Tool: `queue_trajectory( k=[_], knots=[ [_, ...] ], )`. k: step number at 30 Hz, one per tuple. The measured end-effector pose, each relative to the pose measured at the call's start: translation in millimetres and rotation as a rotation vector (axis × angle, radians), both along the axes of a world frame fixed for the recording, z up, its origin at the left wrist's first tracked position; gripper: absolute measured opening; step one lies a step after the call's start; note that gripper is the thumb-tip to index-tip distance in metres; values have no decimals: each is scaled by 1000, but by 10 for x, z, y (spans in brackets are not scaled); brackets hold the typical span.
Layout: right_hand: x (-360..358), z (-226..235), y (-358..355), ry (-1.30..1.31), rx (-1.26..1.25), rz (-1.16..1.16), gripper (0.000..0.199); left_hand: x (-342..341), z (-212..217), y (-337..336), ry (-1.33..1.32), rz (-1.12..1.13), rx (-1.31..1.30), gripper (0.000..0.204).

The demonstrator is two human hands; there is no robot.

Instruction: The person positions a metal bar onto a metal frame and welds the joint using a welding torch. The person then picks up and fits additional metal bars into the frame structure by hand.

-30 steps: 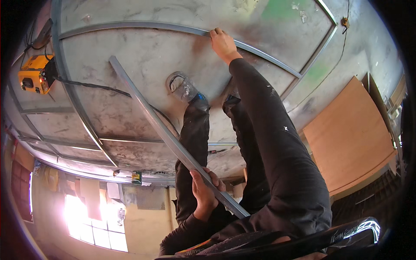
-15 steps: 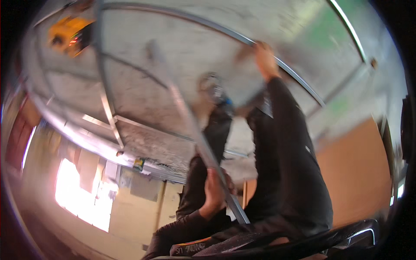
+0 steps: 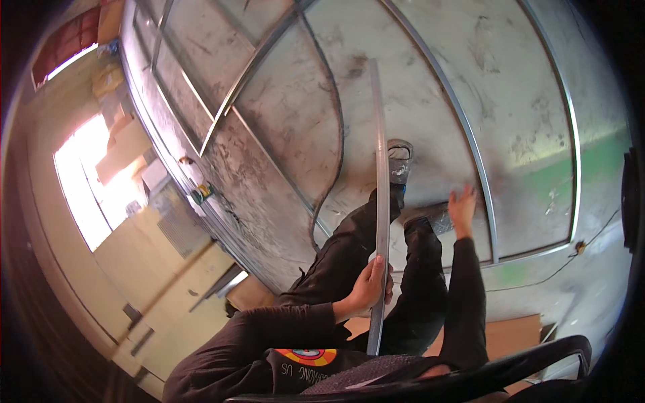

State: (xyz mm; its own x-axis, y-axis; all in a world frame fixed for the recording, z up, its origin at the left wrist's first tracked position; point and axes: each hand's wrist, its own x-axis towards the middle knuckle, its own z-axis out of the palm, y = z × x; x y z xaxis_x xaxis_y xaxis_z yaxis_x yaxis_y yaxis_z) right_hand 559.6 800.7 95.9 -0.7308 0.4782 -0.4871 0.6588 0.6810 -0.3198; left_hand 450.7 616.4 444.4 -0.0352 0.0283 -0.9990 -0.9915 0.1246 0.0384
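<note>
The lower end of the metal strip (image 3: 380, 201) is hidden behind dark clothing — the right shoe (image 3: 437, 218) is blurred, partly covered by the right hand (image 3: 463, 209).

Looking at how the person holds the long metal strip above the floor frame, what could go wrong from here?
1. The left hand grips the long metal strip alone, near its lower end, so the far end could swing or sag.
2. The right hand is spread open, apart from the strip, and may not steady it in time.
3. The shoes stand among the floor frame's metal rails, a likely tripping point.
</note>
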Motion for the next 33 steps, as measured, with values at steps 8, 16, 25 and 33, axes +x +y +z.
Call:
queue_trajectory(
  k=[8, 16, 25, 33],
  knots=[
    [196, 2003, -610, -5, -1032, -57, 37, 371, -132, -89, 77, 220, -64, 57],
    [620, 3753, -745, -292, -1567, -280, 58, 379, -388, -351, 216, 435, -90, 53],
    [971, 4600, -1252, -318, -1255, -592, 75, 461, -431, -429, 152, 459, 201, 55],
    [568, 4086, -2119, -132, -1048, -579, 73, 62, -1165, -891, 57, 463, 445, 58]
  ],
)
